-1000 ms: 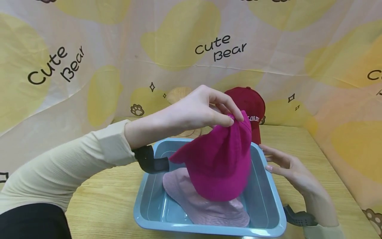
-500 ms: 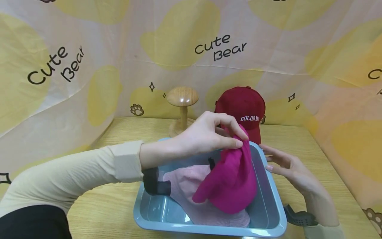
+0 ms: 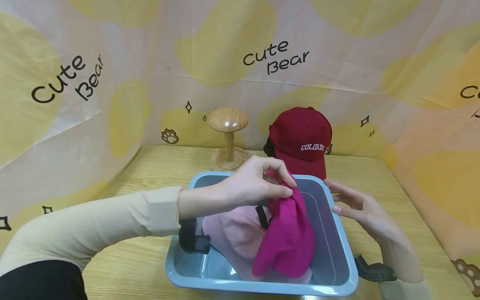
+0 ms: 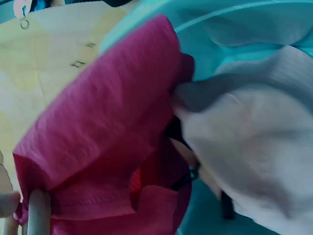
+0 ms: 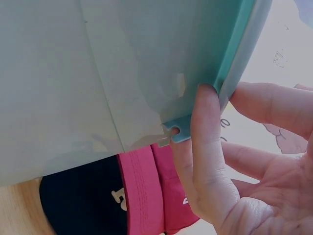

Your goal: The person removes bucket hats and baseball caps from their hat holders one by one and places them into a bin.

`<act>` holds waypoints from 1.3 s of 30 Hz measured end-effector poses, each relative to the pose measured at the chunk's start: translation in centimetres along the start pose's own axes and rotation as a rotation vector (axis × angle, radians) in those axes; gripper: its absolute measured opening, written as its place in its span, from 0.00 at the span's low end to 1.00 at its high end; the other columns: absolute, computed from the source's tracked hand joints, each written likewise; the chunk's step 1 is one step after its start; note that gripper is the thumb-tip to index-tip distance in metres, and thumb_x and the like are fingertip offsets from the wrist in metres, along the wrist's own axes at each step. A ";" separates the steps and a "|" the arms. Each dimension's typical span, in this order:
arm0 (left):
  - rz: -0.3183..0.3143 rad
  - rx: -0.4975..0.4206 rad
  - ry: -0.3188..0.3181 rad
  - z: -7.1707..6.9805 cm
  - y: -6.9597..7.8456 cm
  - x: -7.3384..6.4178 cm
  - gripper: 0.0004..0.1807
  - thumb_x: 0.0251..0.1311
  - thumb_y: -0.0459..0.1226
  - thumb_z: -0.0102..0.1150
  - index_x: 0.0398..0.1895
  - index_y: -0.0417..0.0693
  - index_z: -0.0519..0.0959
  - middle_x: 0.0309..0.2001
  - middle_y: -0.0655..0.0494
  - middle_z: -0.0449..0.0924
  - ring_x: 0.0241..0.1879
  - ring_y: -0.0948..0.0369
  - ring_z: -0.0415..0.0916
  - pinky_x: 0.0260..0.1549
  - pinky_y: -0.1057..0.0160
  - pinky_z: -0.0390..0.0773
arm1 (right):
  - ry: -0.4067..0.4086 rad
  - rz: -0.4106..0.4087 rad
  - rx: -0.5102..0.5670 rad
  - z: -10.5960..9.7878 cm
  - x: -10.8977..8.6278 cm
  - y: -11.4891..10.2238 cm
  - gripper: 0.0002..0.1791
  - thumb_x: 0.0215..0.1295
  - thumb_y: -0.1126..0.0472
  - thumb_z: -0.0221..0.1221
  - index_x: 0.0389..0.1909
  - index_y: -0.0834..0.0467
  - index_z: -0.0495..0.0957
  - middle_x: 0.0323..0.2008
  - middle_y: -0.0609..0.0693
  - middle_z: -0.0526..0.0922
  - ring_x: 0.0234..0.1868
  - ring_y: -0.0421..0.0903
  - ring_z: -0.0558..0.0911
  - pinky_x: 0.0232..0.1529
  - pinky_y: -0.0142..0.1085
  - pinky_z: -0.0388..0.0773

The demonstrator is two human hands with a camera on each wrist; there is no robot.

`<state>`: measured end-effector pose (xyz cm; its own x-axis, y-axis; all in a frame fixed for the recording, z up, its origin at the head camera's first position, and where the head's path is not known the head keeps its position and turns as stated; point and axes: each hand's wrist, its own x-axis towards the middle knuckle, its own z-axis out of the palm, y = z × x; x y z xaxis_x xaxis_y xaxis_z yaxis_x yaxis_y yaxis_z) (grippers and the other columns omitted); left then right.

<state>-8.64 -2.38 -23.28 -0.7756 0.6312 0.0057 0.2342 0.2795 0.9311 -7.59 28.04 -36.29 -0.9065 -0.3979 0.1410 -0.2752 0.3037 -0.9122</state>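
My left hand (image 3: pixel 253 179) pinches the top of a magenta cap (image 3: pixel 288 237), which hangs crumpled down into a light blue basin (image 3: pixel 210 285). Beneath and beside it in the basin lies a pale pink bucket hat (image 3: pixel 234 227), partly covered. A black strap (image 3: pixel 262 216) shows between the two. In the left wrist view the magenta cap (image 4: pixel 107 117) hangs from the fingertips, next to the pale hat (image 4: pixel 254 152). My right hand (image 3: pixel 369 214) is at the basin's right rim; the right wrist view shows its fingers (image 5: pixel 205 122) pinching the rim (image 5: pixel 237 54).
Behind the basin, a dark red cap (image 3: pixel 300 133) lettered "COLORADO" sits raised on the wooden table (image 3: pixel 378 187). Left of it stands a mushroom-shaped wooden hat stand (image 3: pixel 228 121) with a round base. A patterned cloth (image 3: pixel 210 50) hangs at the back and sides.
My left hand has come down with the magenta cap, lowering it into the basin over the pale hat. The hat stand and red cap are uncovered. My right hand stays at the rim.
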 end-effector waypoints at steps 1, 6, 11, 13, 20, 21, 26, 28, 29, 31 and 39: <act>-0.016 0.011 -0.001 -0.2 -0.2 -0.1 0.06 0.53 0.29 0.65 0.35 0.41 0.82 0.40 0.51 0.83 0.27 0.67 0.78 0.29 0.67 0.79 | 0.001 -0.002 0.000 0.0 0.0 0.0 0.31 0.67 0.70 0.51 0.71 0.57 0.60 0.60 0.46 0.76 0.55 0.40 0.78 0.50 0.31 0.73; -0.013 0.133 -0.026 -1.0 -1.4 -0.6 0.04 0.54 0.30 0.65 0.32 0.44 0.81 0.40 0.54 0.80 0.27 0.67 0.78 0.29 0.68 0.78 | 0.001 -0.015 0.008 -0.1 0.0 0.0 0.31 0.67 0.71 0.51 0.71 0.59 0.60 0.60 0.46 0.75 0.54 0.39 0.78 0.50 0.30 0.73; 0.060 0.350 -0.048 -1.7 -2.4 -1.2 0.04 0.54 0.31 0.65 0.29 0.47 0.79 0.34 0.55 0.80 0.28 0.68 0.77 0.33 0.70 0.78 | -0.001 -0.018 0.004 -0.1 0.0 0.0 0.31 0.67 0.71 0.51 0.71 0.59 0.60 0.61 0.47 0.75 0.54 0.40 0.78 0.50 0.31 0.74; 0.078 0.435 -0.054 -2.0 -2.7 -1.2 0.04 0.54 0.31 0.64 0.30 0.48 0.78 0.31 0.57 0.79 0.27 0.68 0.75 0.33 0.70 0.76 | 0.001 -0.016 -0.003 -0.1 0.0 0.0 0.31 0.67 0.71 0.51 0.71 0.58 0.60 0.61 0.47 0.75 0.54 0.40 0.78 0.50 0.31 0.74; 0.095 0.777 -0.052 -2.5 -3.1 -1.5 0.14 0.54 0.34 0.63 0.45 0.54 0.80 0.29 0.59 0.73 0.28 0.66 0.69 0.30 0.68 0.71 | 0.010 0.001 -0.014 -0.2 0.2 0.0 0.31 0.67 0.70 0.52 0.71 0.56 0.61 0.60 0.46 0.76 0.54 0.40 0.78 0.49 0.32 0.74; 0.101 0.831 -0.049 -2.5 -3.2 -1.5 0.13 0.54 0.35 0.63 0.44 0.55 0.81 0.30 0.59 0.72 0.29 0.65 0.69 0.29 0.68 0.70 | 0.011 -0.001 -0.014 -0.2 0.2 0.0 0.31 0.67 0.70 0.52 0.71 0.56 0.61 0.60 0.45 0.76 0.54 0.40 0.78 0.49 0.32 0.74; 0.179 1.052 -0.016 -1.9 -3.8 -1.4 0.10 0.55 0.47 0.63 0.37 0.55 0.82 0.43 0.57 0.73 0.41 0.60 0.69 0.35 0.63 0.72 | 0.007 -0.013 -0.013 -0.4 0.3 0.2 0.31 0.67 0.70 0.51 0.71 0.57 0.61 0.61 0.45 0.75 0.54 0.40 0.78 0.50 0.31 0.73; 0.228 1.124 -0.012 -1.6 -4.2 -1.3 0.16 0.55 0.53 0.63 0.36 0.53 0.82 0.45 0.56 0.74 0.44 0.59 0.69 0.39 0.62 0.73 | 0.003 -0.018 -0.009 -0.4 0.2 0.2 0.31 0.67 0.70 0.51 0.71 0.57 0.61 0.61 0.46 0.75 0.54 0.40 0.78 0.50 0.31 0.73; 0.242 1.152 -0.018 -1.4 -4.3 -1.2 0.19 0.54 0.56 0.63 0.37 0.53 0.82 0.45 0.56 0.74 0.44 0.59 0.70 0.40 0.61 0.74 | 0.001 -0.021 -0.008 -0.4 0.2 0.3 0.31 0.67 0.71 0.51 0.71 0.58 0.60 0.62 0.46 0.75 0.54 0.40 0.78 0.50 0.31 0.73; 0.255 1.200 -0.039 -1.1 -4.5 -1.1 0.26 0.51 0.62 0.62 0.40 0.53 0.81 0.43 0.57 0.75 0.43 0.60 0.71 0.41 0.60 0.73 | 0.001 -0.025 -0.009 -0.5 0.3 0.3 0.31 0.67 0.71 0.51 0.71 0.58 0.60 0.62 0.46 0.75 0.54 0.41 0.78 0.50 0.31 0.73; 0.180 1.322 -0.172 0.0 -5.0 -1.0 0.39 0.43 0.68 0.64 0.55 0.56 0.77 0.45 0.57 0.76 0.45 0.60 0.73 0.42 0.60 0.74 | 0.005 -0.030 -0.028 -0.5 0.4 0.4 0.31 0.66 0.71 0.51 0.71 0.57 0.60 0.61 0.46 0.75 0.54 0.40 0.78 0.49 0.31 0.74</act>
<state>-9.05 -4.45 -27.90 -0.6143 0.7877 -0.0465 0.7859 0.6054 -0.1258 -8.20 28.47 -36.44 -0.8994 -0.4028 0.1699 -0.3109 0.3161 -0.8964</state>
